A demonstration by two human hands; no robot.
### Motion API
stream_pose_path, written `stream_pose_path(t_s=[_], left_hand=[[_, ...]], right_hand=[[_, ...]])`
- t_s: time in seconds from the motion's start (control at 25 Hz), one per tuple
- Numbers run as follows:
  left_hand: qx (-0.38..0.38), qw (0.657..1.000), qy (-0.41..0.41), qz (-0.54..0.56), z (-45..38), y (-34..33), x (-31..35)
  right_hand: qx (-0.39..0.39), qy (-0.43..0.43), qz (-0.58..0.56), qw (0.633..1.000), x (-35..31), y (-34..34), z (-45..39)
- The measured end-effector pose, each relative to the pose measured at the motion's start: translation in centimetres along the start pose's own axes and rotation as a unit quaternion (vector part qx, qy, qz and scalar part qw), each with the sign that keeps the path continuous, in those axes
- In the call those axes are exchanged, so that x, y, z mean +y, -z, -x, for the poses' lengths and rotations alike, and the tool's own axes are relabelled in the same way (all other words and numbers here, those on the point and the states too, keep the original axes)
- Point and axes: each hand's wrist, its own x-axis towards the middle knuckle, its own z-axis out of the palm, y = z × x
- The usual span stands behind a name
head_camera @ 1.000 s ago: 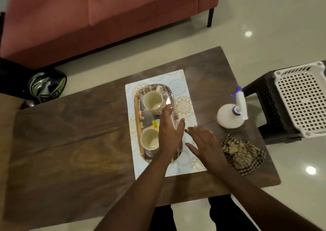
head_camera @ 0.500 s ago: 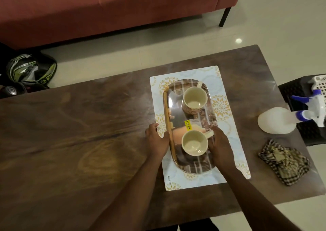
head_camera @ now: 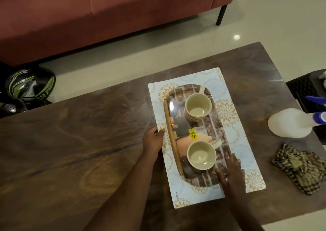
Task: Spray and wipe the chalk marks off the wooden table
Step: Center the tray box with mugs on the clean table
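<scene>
The dark wooden table (head_camera: 70, 142) fills the view; I cannot make out chalk marks on it. A patterned placemat (head_camera: 238, 142) lies on it with an oval tray (head_camera: 173, 142) holding two cream cups (head_camera: 198, 107) (head_camera: 201, 155). My left hand (head_camera: 153, 141) curls its fingers round the placemat's left edge, beside the tray. My right hand (head_camera: 231, 170) lies with straight fingers on the tray's near right rim. A white spray bottle (head_camera: 289, 123) with a blue nozzle stands at the table's right edge. A checked cloth (head_camera: 299, 167) lies crumpled in front of it.
A red sofa (head_camera: 105, 10) stands beyond the table's far side. A helmet (head_camera: 30, 84) lies on the floor at the left. A black stool (head_camera: 307, 89) sits just off the table's right edge, behind the bottle.
Both hands have come off the tray's sides. My left hand shifted out to the placemat's edge and my right slid toward the tray's near end. The view moved closer.
</scene>
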Motion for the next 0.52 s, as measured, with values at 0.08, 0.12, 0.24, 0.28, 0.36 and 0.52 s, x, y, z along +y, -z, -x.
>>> stream_pose_path(t_s=[0.08,0.12,0.24,0.28,0.36,0.52], left_hand=[[-0.002,1.0,-0.001,0.011,-0.1,0.0,-0.1],[0.005,1.0,0.005,0.029,0.0,-0.1,-0.4],[0.048,0.994,0.039,0.096,0.8,0.9,-2.0],[0.062,0.989,0.056,0.12,1.0,1.5,-3.0],[0.094,0.976,0.095,0.174,1.6,3.3,-5.4],[0.175,0.941,0.145,0.25,4.9,6.6,-10.4]], right_hand=[[0.008,-0.004,0.008,1.0,0.0,-0.2,0.0],[0.006,0.0,0.01,1.0,0.2,-0.2,0.0],[-0.024,0.049,0.022,0.998,-0.1,0.4,-1.0],[-0.042,0.073,0.026,0.996,-0.7,0.7,-1.9],[-0.08,0.127,0.032,0.988,-2.5,0.7,-3.8],[-0.141,0.233,0.068,0.96,-6.1,-1.3,-7.3]])
